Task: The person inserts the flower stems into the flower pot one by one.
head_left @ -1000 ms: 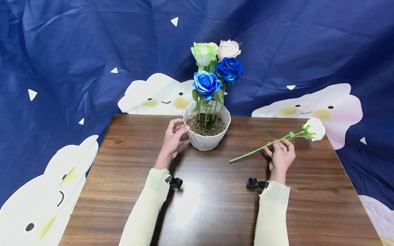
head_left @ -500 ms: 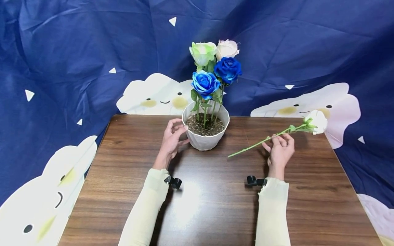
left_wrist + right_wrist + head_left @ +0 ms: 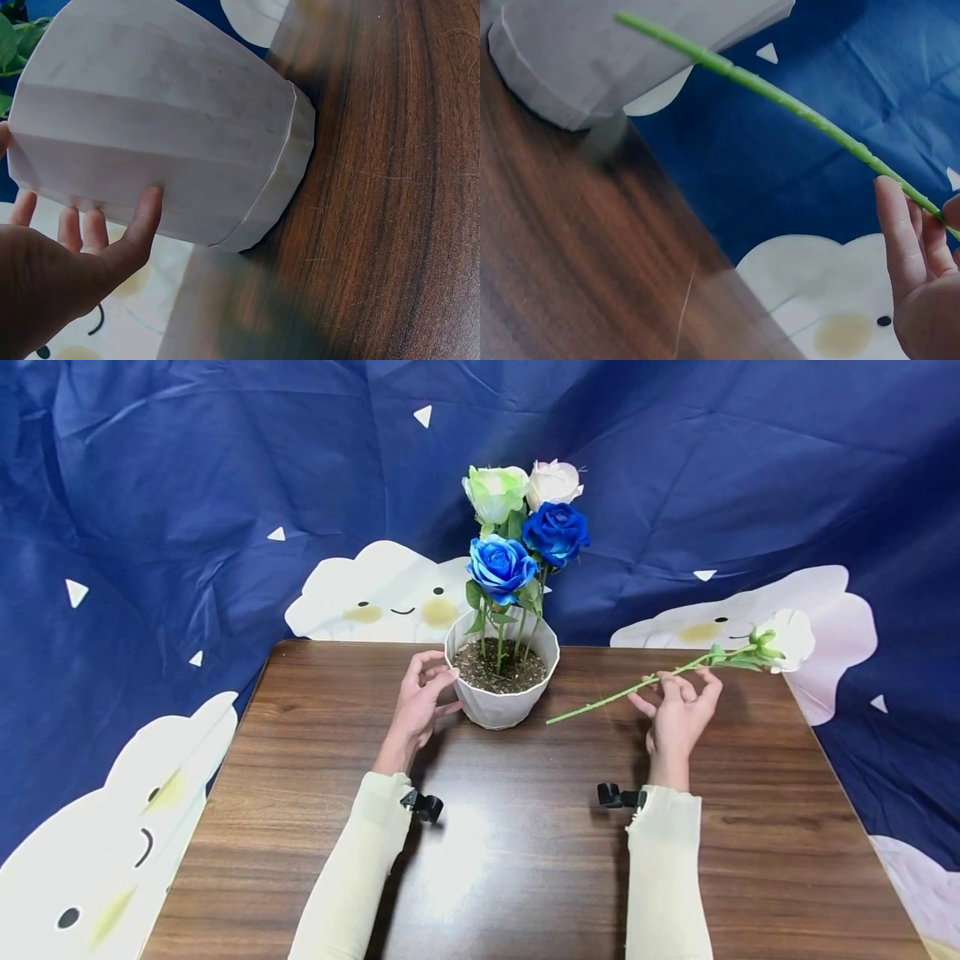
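A white faceted flower pot (image 3: 501, 708) stands upright near the table's back edge, filled with soil (image 3: 517, 675). In it stand a light blue rose (image 3: 501, 568), a dark blue rose (image 3: 557, 533), a green-white rose (image 3: 497, 493) and a pale pink rose (image 3: 555, 485). My left hand (image 3: 417, 703) rests its fingertips against the pot's left side, as the left wrist view also shows. With thumb and fingertips, my right hand (image 3: 678, 714) pinches the green stem (image 3: 795, 107) of a white rose (image 3: 791, 642). The stem slants above the table, its bare end toward the pot, the bloom far right.
The brown wooden table (image 3: 517, 860) carries the pot. Behind it hangs a dark blue cloth (image 3: 225, 460) with smiling clouds and small white triangles. A black wrist mount (image 3: 423, 806) sits at the left cuff, and a similar mount (image 3: 618, 795) at the right.
My right hand has risen and moved slightly away from me, lifting the white rose; its stem end has come nearer the pot. My left hand has stayed at the pot's side.
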Motion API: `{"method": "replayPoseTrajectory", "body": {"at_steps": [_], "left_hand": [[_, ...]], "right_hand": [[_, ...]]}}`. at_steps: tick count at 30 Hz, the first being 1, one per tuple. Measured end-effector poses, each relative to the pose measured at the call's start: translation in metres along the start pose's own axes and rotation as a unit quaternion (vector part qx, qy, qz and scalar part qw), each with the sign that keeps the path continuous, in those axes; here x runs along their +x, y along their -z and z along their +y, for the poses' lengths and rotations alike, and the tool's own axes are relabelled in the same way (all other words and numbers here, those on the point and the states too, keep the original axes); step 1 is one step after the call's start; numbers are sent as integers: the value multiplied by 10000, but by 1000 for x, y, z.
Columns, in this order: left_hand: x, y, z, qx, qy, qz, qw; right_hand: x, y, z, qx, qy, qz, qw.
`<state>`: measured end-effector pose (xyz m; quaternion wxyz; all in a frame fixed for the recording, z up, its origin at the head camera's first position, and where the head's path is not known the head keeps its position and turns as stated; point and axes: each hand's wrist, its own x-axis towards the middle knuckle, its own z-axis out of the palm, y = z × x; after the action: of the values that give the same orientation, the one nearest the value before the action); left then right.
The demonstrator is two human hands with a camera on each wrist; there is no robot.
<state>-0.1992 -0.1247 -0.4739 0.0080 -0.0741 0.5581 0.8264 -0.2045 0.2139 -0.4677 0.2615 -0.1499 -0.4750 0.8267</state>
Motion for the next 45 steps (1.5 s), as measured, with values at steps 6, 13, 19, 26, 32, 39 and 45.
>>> {"method": "replayPoseTrajectory", "body": {"at_steps": [6, 13, 19, 26, 32, 39, 45], "left_hand": [[0, 0, 0, -30, 18, 8, 10000], [0, 0, 0, 6, 14, 26, 10000], [1, 1, 0, 7, 29, 9, 10000], [0, 0, 1, 30, 5, 16, 10000], [-1, 0, 0, 10, 17, -4, 10000], [0, 1, -1, -10, 26, -5, 10000], [0, 1, 0, -3, 22, -17, 10000]], "right_hand": [[-1, -13, -10, 176, 80, -282, 9994], [-5, -28, -29, 485, 147, -546, 9972], [-7, -46, -42, 690, 320, -706, 9946], [-10, -67, -52, 1061, 601, -858, 9888], [-17, -81, -53, 995, 952, -1150, 9838], [-24, -98, -40, 385, 1279, -1536, 9791], [-28, -112, -26, -520, 1627, -2137, 9619]]}}
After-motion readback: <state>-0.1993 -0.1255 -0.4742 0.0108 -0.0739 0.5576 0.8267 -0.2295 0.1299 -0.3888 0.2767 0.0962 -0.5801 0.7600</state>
